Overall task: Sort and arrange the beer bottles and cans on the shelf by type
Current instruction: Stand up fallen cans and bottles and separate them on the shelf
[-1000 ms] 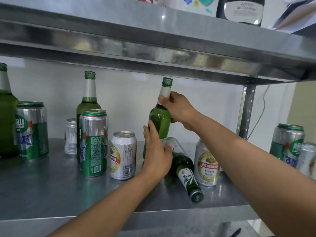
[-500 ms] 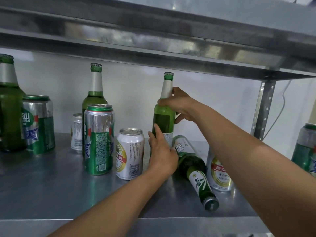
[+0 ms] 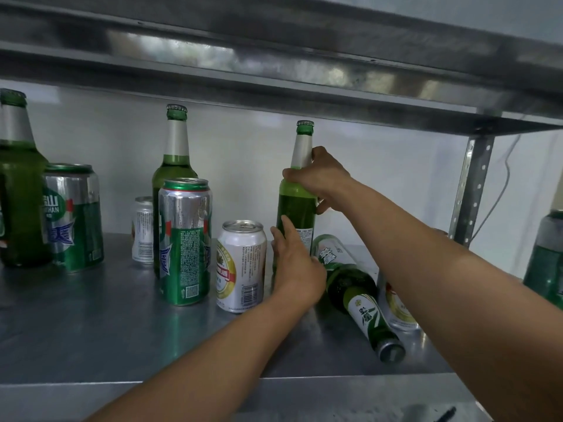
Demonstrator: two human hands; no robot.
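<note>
Grip of right hand [image 3: 316, 178] clamps green bottle [image 3: 297, 210] at shoulder — left hand [image 3: 297, 269], fingers [image 3: 288, 228] straight, touches it.

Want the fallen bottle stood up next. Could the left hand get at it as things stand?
Probably yes. The left hand touches the upright bottle right beside the fallen bottle, with nothing between them; the right hand holds the upright one's neck.
</note>
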